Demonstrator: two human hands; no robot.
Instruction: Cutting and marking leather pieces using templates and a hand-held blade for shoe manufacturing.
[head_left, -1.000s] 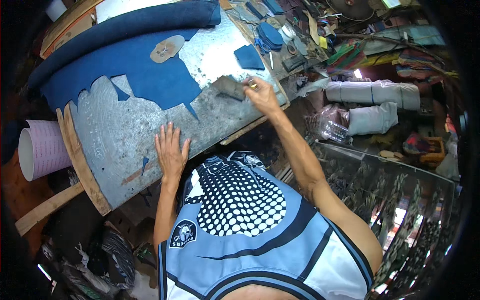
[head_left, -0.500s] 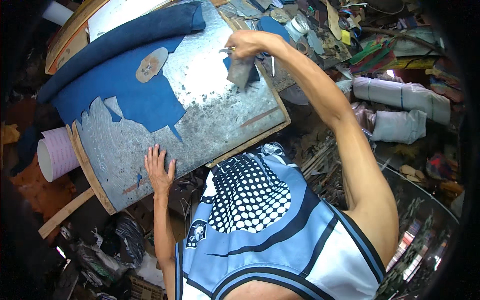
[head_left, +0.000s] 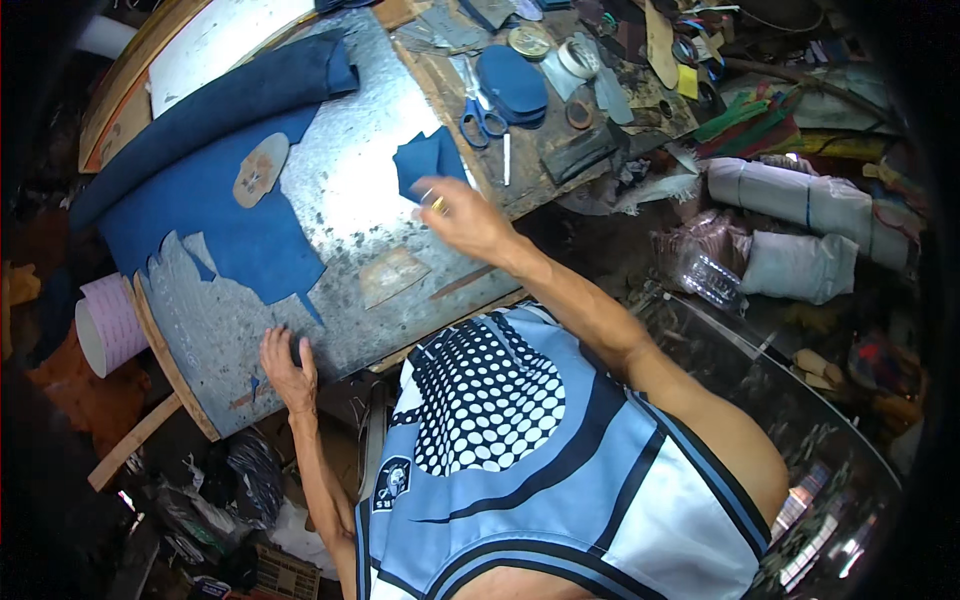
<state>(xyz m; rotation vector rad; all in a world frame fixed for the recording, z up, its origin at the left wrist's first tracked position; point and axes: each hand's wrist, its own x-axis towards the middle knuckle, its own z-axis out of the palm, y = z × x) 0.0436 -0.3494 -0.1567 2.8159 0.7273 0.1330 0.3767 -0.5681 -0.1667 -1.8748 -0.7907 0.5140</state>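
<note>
My left hand (head_left: 288, 368) lies flat on the near edge of the grey metal-topped board (head_left: 350, 235), its fingers stretched out and holding nothing. Above the board's right part my right hand (head_left: 465, 220), blurred by motion, is curled around a small yellow and silver thing whose kind I cannot make out. It is beside some blue offcuts (head_left: 428, 160). Closer to me lies a tan flat piece (head_left: 395, 277). A blue sheet (head_left: 200, 210), perhaps leather, covers the board's left part, its far side rolled up (head_left: 220, 105). An oval tan template (head_left: 261, 170) rests on the sheet.
On a cluttered wooden bench (head_left: 430, 75) to the right are blue-handled scissors (head_left: 483, 122), stacked blue ovals (head_left: 511, 85), a white stick (head_left: 506, 160) and tape rolls (head_left: 578, 57). Wrapped white bundles (head_left: 800, 260) lie farther right. A paper roll (head_left: 112, 325) stands left of the board.
My right hand has come nearer to me and let go of the tan piece, now flat on the board. The view has shifted, revealing the scissors. My left hand stays on the board.
</note>
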